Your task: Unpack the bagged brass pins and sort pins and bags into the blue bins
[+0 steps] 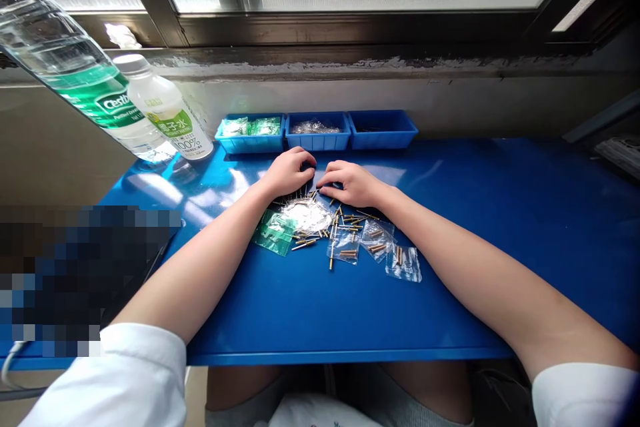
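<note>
Left hand (291,171) and right hand (353,184) near each other, fingers curled — if grasping something, I cannot tell — at loose metal pins (351,219), beside clear bags (377,239).

I see a white left sleeve (145,363), short and loose with a broad hem, overlapping the left part of the near edge of the blue table (320,320), and a matching right sleeve (583,393) in front of its right side. Beyond the cuffs, the left hand (290,172) and right hand (353,183) are bare. Below the table's near edge I make out grey shorts (395,400) and a white shirt front (310,410) with small dark marks.
</note>
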`<action>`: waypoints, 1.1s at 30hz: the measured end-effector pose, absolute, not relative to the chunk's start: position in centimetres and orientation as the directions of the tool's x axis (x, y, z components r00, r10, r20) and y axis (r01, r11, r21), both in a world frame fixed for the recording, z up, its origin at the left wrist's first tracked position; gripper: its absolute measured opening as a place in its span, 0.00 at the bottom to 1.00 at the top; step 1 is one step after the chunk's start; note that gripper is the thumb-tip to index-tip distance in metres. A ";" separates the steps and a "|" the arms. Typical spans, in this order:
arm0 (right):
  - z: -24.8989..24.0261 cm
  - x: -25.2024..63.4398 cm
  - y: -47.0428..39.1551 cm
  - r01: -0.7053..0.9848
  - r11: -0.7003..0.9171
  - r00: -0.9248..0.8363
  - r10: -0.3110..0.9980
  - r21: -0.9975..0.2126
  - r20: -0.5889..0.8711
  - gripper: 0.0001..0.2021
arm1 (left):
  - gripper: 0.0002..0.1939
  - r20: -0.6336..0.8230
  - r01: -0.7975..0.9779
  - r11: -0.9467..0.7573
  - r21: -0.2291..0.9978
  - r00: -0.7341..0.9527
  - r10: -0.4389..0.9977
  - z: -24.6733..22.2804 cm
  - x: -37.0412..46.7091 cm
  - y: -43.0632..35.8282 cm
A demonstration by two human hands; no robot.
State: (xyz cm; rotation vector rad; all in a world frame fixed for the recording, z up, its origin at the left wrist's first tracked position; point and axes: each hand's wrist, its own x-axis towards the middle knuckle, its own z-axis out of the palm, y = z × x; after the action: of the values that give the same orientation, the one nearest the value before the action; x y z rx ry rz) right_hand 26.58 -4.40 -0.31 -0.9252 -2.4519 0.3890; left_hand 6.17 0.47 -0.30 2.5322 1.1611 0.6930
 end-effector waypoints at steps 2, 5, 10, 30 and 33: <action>-0.2 26.5 -4.4 0.539 0.710 -0.637 0.696 -0.453 0.331 0.09 | 0.14 0.313 0.634 -0.644 0.428 0.565 0.764 -0.3 6.1 0.5; -0.1 26.4 -4.4 0.535 0.682 -0.613 0.719 -0.499 0.327 0.07 | 0.14 0.315 0.632 -0.645 0.431 0.564 0.763 -0.3 6.1 0.5; -0.1 26.3 -4.3 0.525 0.573 -0.473 0.811 -0.629 0.343 0.06 | 0.15 0.298 0.635 -0.633 0.443 0.562 0.772 -0.2 6.2 0.5; -0.8 26.5 -4.0 0.553 0.563 -0.291 0.821 -0.614 0.490 0.09 | 0.16 0.307 0.491 -0.680 0.545 0.637 0.707 0.1 6.1 0.3; -0.8 26.5 -3.9 0.575 0.538 -0.269 0.836 -0.616 0.479 0.10 | 0.17 0.324 0.450 -0.677 0.582 0.635 0.701 0.1 6.0 0.4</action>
State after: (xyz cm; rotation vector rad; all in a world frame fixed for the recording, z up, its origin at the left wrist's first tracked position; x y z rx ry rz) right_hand 26.55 -3.93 -0.82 -1.1437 -1.9714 0.4102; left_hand 5.99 0.39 0.09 2.4047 0.9056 0.7481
